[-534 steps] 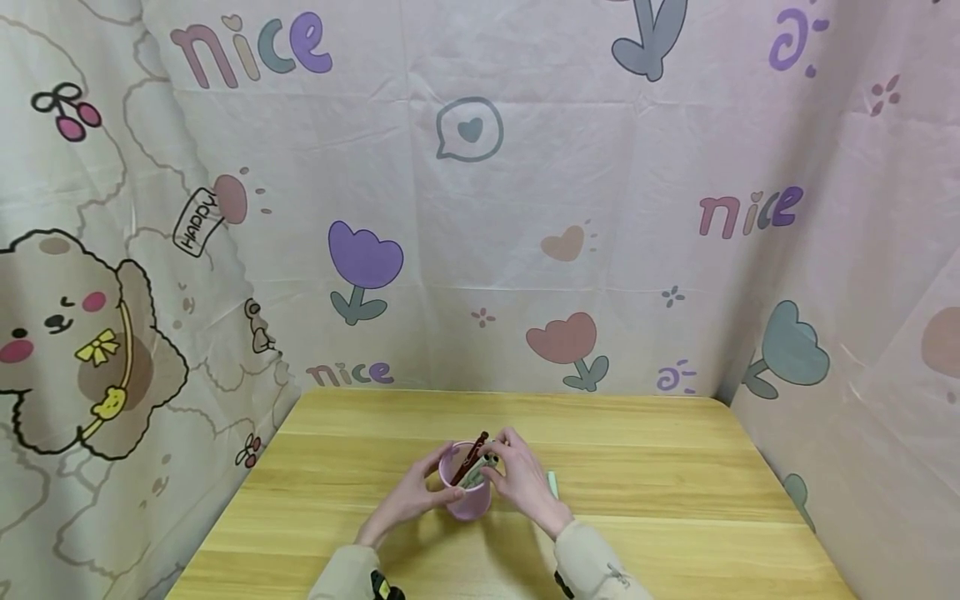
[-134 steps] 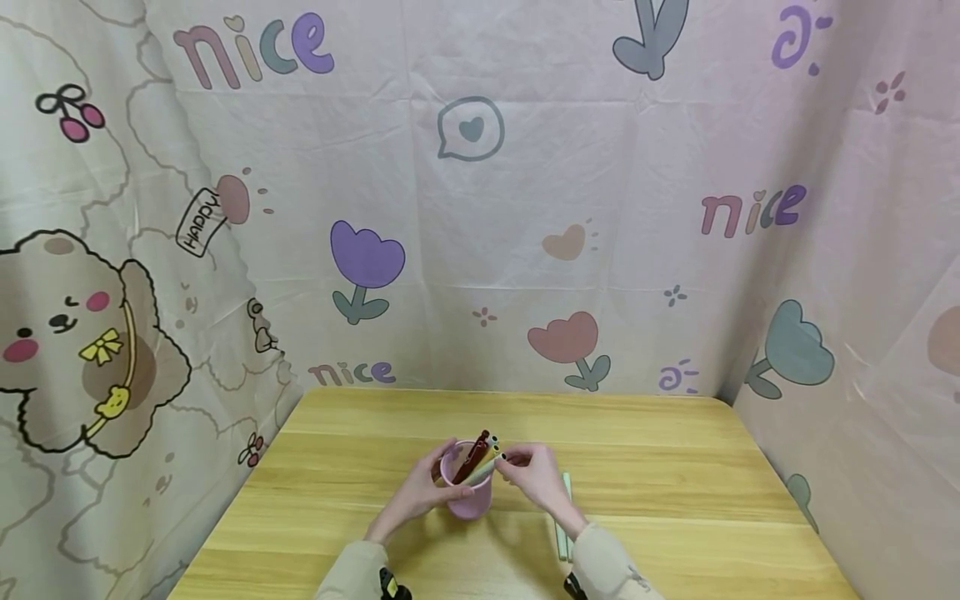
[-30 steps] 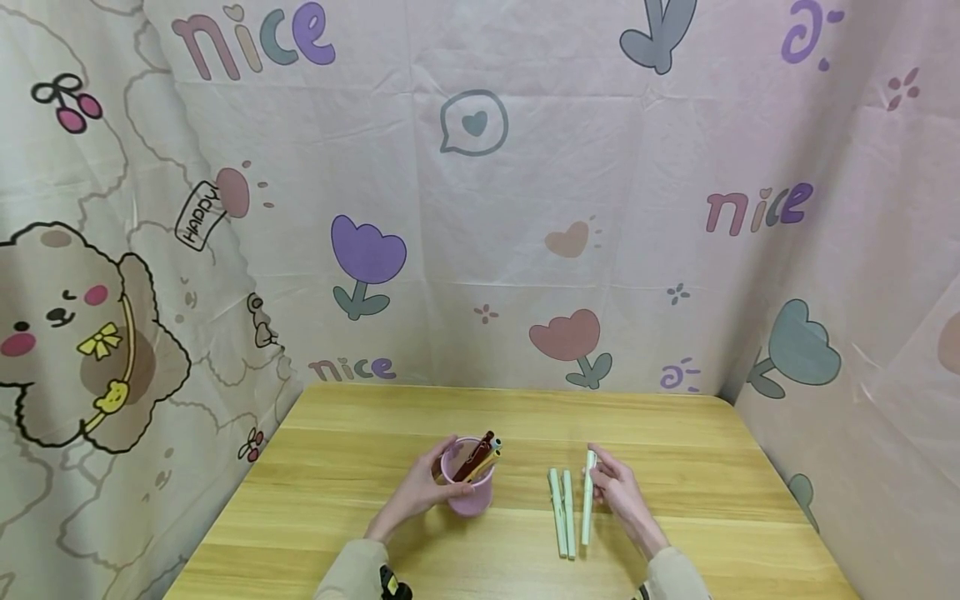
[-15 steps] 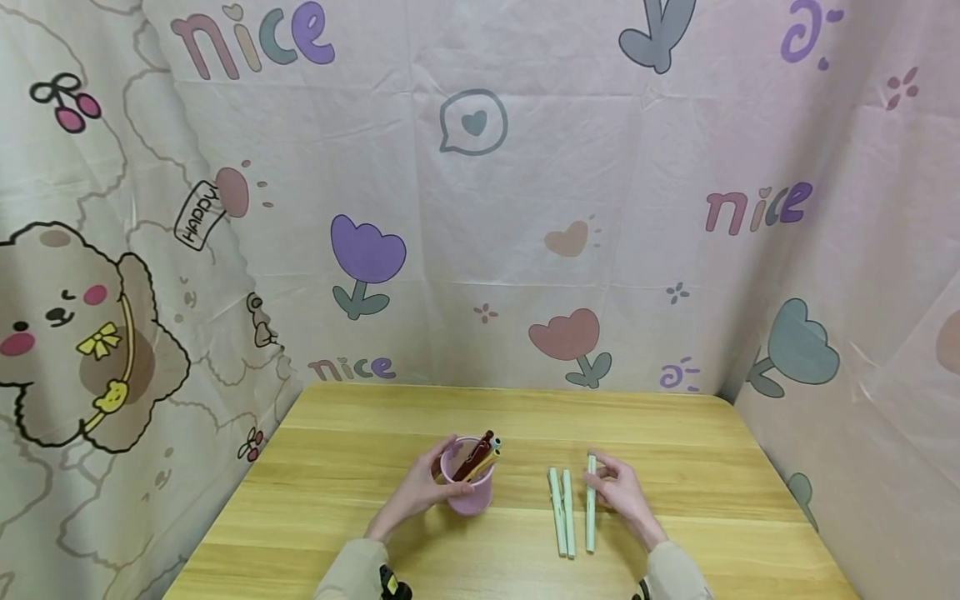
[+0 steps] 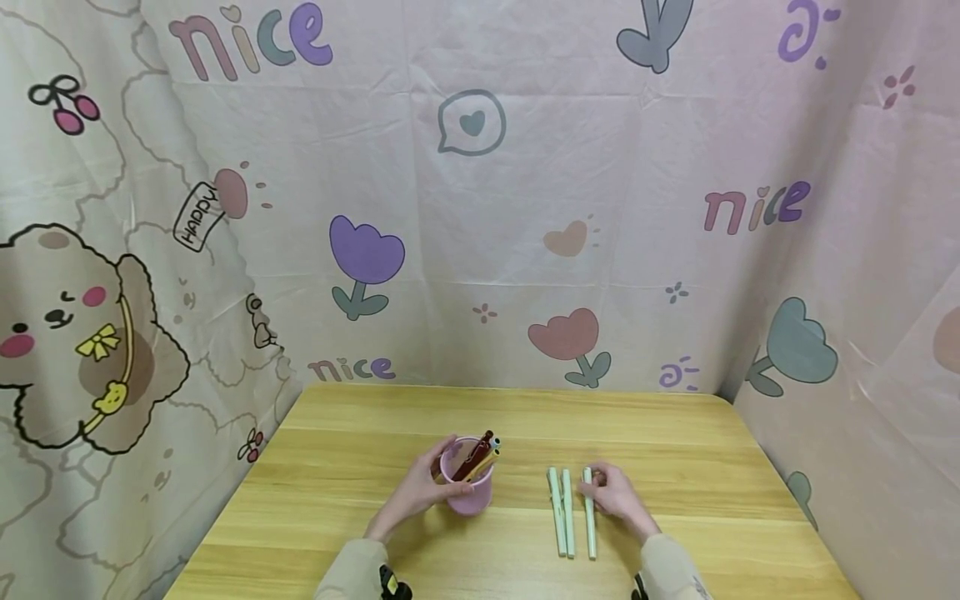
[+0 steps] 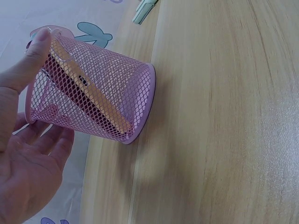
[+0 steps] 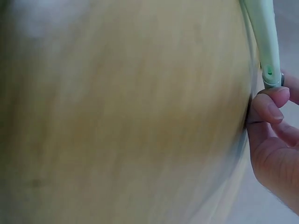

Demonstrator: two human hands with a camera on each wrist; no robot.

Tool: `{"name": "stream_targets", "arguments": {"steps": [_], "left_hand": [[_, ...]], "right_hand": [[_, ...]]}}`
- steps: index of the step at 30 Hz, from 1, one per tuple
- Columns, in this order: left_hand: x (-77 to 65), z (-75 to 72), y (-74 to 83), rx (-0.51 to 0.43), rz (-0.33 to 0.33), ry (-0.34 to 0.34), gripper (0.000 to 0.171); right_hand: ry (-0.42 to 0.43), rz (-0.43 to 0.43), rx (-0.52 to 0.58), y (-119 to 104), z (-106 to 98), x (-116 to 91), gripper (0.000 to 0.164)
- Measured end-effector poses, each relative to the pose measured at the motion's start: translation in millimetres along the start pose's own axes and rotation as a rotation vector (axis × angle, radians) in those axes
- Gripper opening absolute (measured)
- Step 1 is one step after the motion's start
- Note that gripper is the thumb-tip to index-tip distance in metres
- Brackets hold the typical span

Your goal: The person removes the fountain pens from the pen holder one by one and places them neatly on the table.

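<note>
My left hand (image 5: 415, 490) holds a pink mesh pen cup (image 5: 472, 502) by its rim, thumb on the near side and fingers round the far side. Leaning inside the cup are a dark red pen (image 5: 471, 461), a yellow-orange pen (image 5: 485, 464) and one with a pale end. To the right, my right hand (image 5: 615, 493) pinches a pale green pen (image 5: 590, 533) close to its far end. The right wrist view shows thumb and finger at the tip of this green pen (image 7: 263, 37). Two similar green pens (image 5: 557, 521) lie side by side to its left.
Everything is on a light wooden table (image 5: 360, 425). A printed cloth (image 5: 480, 208) hangs behind it and on both sides. The left wrist view catches a green pen end (image 6: 145, 10) beyond the cup.
The green pens have left the cup and now lie on the table. During the last second my right hand has drawn the third green pen slightly nearer. My left hand stays on the cup.
</note>
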State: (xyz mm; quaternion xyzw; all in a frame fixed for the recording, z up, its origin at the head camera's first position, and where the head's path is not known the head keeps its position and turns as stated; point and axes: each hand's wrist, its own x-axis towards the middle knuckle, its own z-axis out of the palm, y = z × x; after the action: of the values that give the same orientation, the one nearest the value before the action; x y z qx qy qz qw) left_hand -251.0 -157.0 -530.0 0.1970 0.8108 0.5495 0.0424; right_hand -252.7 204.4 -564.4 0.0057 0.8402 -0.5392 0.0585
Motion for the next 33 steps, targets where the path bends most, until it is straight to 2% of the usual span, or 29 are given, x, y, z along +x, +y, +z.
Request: {"name": "stream_targets", "arguments": {"steps": [4, 12, 15, 21, 33], "left_hand": [[0.4, 0.2, -0.5, 0.011, 0.001, 0.002, 0.095], [0.7, 0.4, -0.9, -0.007, -0.007, -0.004, 0.095], [0.5, 0.1, -0.7, -0.004, -0.008, -0.004, 0.095], [1.1, -0.1, -1.2, 0.004, -0.013, 0.005, 0.096], [0.7, 0.3, -1.5, 0.005, -0.03, 0.017, 0.096]], "right_hand": [[0.005, -0.009, -0.056, -1.4, 1.6, -0.3, 0.054], [0.055, -0.024, -0.184, -2.1, 6.6, 0.5, 0.038], [0.048, -0.011, -0.169, -2.0, 7.0, 0.8, 0.039], [0.013, 0.028, -0.052, -2.3, 6.2, -0.9, 0.036], [-0.015, 0.018, -0.041, -4.2, 4.9, -3.2, 0.04]]}}
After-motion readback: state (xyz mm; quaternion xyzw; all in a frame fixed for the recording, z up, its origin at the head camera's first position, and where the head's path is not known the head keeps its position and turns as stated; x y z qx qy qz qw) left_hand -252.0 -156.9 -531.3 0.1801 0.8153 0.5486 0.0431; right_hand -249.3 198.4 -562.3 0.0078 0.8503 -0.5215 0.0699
